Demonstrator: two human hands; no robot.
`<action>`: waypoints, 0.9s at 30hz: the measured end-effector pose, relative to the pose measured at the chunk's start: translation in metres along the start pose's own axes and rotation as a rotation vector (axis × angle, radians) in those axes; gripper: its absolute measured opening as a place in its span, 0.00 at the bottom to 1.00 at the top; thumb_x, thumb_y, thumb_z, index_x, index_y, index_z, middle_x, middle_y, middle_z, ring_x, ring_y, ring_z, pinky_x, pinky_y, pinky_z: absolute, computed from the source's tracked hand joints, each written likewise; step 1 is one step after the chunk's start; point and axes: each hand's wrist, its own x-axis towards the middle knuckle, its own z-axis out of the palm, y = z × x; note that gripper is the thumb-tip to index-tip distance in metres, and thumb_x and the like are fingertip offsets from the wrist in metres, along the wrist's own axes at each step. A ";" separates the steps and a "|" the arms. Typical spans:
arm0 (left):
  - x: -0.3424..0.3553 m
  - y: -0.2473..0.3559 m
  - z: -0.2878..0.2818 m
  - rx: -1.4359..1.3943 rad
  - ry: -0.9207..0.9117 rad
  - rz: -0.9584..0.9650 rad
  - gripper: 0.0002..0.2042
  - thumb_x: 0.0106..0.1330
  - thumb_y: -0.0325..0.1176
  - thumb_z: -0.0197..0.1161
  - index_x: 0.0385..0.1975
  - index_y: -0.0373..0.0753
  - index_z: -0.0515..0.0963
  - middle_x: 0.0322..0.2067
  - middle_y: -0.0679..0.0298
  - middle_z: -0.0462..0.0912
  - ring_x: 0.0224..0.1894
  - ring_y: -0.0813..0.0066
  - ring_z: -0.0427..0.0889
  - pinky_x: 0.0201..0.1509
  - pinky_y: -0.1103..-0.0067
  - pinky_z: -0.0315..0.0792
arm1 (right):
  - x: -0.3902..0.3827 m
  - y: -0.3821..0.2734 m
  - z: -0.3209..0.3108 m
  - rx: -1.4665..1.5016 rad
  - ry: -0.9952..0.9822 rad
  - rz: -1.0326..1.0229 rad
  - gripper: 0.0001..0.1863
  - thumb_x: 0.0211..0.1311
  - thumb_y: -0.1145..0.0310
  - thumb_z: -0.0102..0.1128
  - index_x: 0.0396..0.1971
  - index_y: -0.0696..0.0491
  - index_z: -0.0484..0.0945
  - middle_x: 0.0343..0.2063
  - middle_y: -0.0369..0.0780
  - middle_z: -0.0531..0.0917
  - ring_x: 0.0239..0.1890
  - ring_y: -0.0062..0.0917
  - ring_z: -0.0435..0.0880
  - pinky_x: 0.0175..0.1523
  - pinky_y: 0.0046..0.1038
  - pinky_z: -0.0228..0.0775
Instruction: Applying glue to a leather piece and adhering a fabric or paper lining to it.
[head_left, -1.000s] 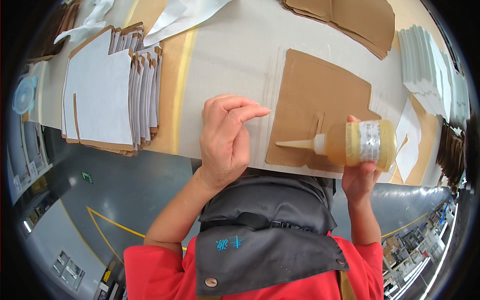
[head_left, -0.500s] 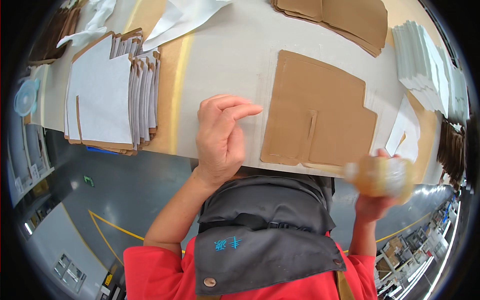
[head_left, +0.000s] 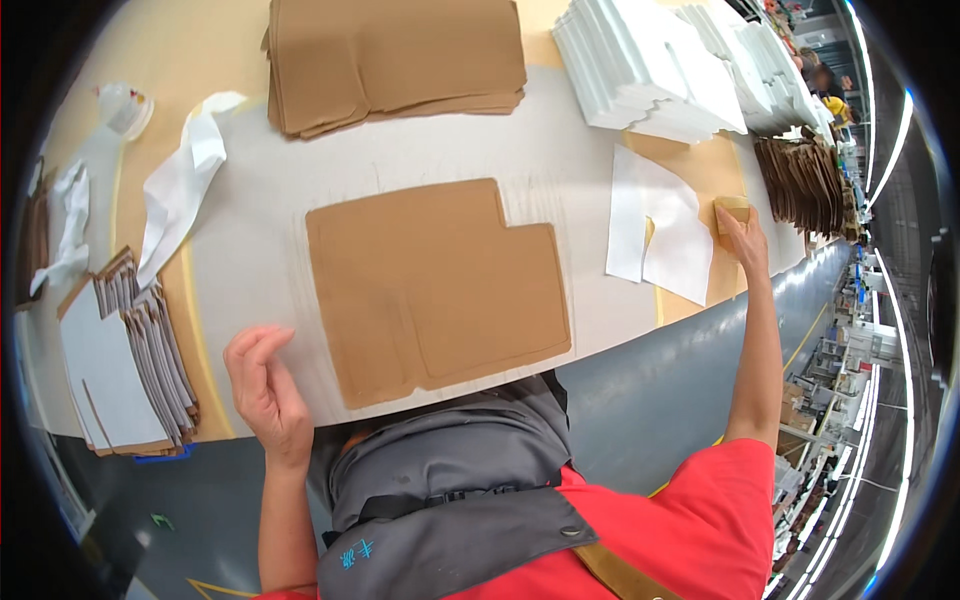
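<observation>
A flat brown panel (head_left: 470, 290) with a notched upper right corner and a slit-like crease lies before me on the grey table covering. My left hand (head_left: 265, 390) hovers at its left side near the table's front edge, fingers loosely bent, holding nothing. Far to the right, my right hand (head_left: 745, 240) grips a yellowish bottle (head_left: 732, 207) at the table's right part; the bottle's lower portion is hidden by the fingers. Between panel and bottle rests a white sheet (head_left: 680, 235) with a cut-out in it.
A pile of brown panels (head_left: 400, 60) lies at the back. Thick white pieces (head_left: 640, 70) are stacked behind the right hand, and dark brown pieces (head_left: 800, 185) stand farther right. White-faced panels (head_left: 110, 370) are piled at the left. A crumpled white strip (head_left: 185, 180) lies behind them.
My right hand has carried the bottle from the panel's near right corner outward to the table's right side. The view has turned right, so the panel appears farther left.
</observation>
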 end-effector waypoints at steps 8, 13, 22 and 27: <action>0.004 0.013 0.002 -0.002 0.098 0.136 0.14 0.67 0.12 0.47 0.42 0.35 0.78 0.49 0.59 0.74 0.57 0.66 0.72 0.64 0.73 0.65 | -0.016 -0.143 0.002 0.394 -0.251 -0.598 0.17 0.61 0.62 0.67 0.45 0.57 0.82 0.44 0.44 0.84 0.51 0.35 0.80 0.57 0.33 0.70; 0.053 0.076 0.026 0.007 -0.130 0.414 0.15 0.62 0.12 0.50 0.42 0.35 0.79 0.49 0.57 0.75 0.58 0.58 0.73 0.65 0.67 0.65 | -0.001 -0.162 0.027 0.432 -0.577 -0.441 0.14 0.58 0.65 0.70 0.41 0.55 0.82 0.39 0.38 0.83 0.43 0.24 0.80 0.50 0.27 0.71; 0.127 0.167 0.151 -0.194 -0.564 0.346 0.37 0.62 0.35 0.70 0.70 0.35 0.61 0.65 0.50 0.70 0.68 0.56 0.68 0.71 0.68 0.61 | -0.062 -0.152 -0.040 0.759 -0.336 -0.573 0.07 0.59 0.74 0.69 0.34 0.56 0.79 0.31 0.32 0.81 0.39 0.18 0.79 0.47 0.22 0.69; 0.122 0.181 0.217 -0.331 -0.749 0.201 0.42 0.60 0.46 0.73 0.69 0.31 0.62 0.61 0.49 0.74 0.62 0.54 0.75 0.64 0.71 0.69 | -0.075 -0.154 -0.063 0.681 -0.212 -0.619 0.07 0.57 0.78 0.69 0.32 0.56 0.78 0.31 0.32 0.81 0.39 0.17 0.78 0.47 0.22 0.70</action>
